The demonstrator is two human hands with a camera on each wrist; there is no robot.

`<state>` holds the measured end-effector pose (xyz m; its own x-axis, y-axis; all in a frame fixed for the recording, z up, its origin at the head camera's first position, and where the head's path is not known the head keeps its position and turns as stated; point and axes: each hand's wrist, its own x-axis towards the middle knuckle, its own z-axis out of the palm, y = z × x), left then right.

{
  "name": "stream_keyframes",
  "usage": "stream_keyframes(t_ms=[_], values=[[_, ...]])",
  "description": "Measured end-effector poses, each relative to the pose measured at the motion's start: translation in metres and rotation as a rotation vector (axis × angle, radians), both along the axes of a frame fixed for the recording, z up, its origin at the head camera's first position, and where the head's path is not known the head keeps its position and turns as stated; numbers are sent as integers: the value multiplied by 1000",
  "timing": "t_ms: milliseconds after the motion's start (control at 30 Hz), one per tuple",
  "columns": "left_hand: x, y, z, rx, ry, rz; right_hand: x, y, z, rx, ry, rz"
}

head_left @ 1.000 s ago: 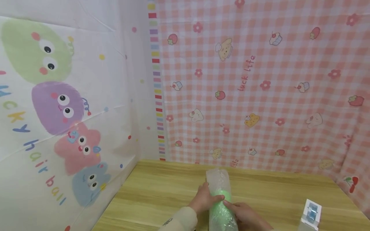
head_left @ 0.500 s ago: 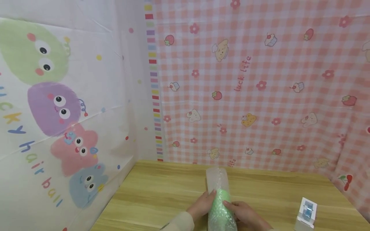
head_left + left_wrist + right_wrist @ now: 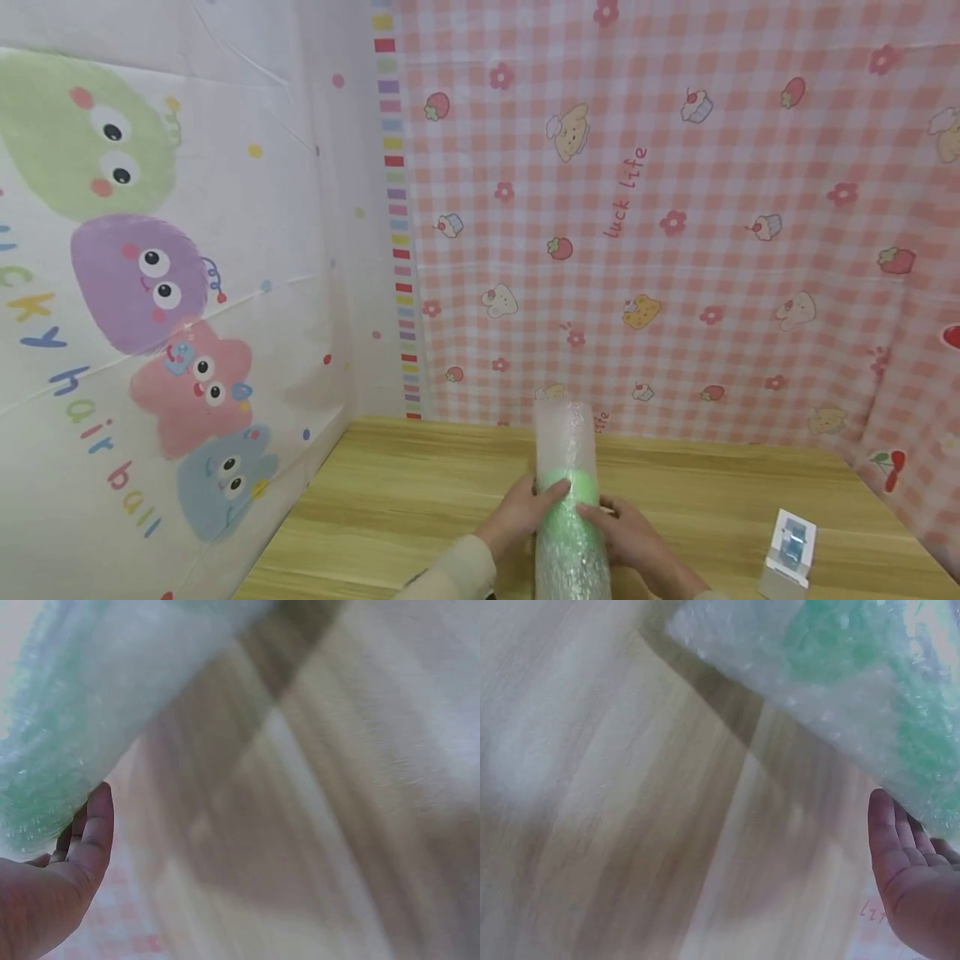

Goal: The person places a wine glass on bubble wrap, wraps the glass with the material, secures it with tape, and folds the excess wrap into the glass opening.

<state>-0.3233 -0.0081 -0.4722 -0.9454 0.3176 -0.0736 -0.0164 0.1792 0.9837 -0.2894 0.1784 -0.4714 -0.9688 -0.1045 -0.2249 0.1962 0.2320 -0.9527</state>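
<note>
Between my two hands is a long roll of clear bubble wrap [image 3: 572, 542] with something green inside, its kind hidden by the wrap. My left hand [image 3: 521, 510] grips the roll's left side, thumb laid on top over the green part. From the right, my right hand [image 3: 630, 537] holds it with the thumb on top and fingers around the side. Both wrist views show the wrap over the wooden table, with fingers curling under its edge: the left hand [image 3: 64, 877] and the right hand [image 3: 922, 881]. The roll's far end is tilted up, overlapping the back cloth in the head view.
A small white box [image 3: 783, 577] with a blue item [image 3: 793, 542] at its top stands on the wooden table [image 3: 405, 483] to the right. A pink checked cloth [image 3: 675, 275] hangs behind the table, and a white cartoon-printed cloth [image 3: 300, 333] on the left.
The roll's far end has risen. My left thumb drew back to the roll's left side, then came over the green part again. The head view has shifted slightly right.
</note>
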Motion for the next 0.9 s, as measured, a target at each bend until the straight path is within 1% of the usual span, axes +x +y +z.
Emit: stream_keyframes(t_ms=[67, 133, 267, 400, 533, 700, 800, 900], values=[[-2, 2, 5, 2, 11, 20, -1, -2, 3, 1, 22, -28], [-2, 4, 9, -6, 31, 26, -1, -4, 5, 9, 48, -53], [0, 6, 15, -5, 67, 19, -1, -6, 9, 54, 99, -83], [2, 4, 20, 15, 80, 20, -1, -6, 14, 57, 132, -78], [1, 2, 23, 46, 95, 14, -1, -6, 20, 47, 168, -61], [0, 3, 28, 124, 114, -13, 1, -7, 28, 41, 210, -68], [-1, 3, 32, 161, 118, -46, 2, -7, 32, 32, 249, -61], [-1, 2, 38, 173, 124, -79, 2, -6, 35, 21, 274, -48]])
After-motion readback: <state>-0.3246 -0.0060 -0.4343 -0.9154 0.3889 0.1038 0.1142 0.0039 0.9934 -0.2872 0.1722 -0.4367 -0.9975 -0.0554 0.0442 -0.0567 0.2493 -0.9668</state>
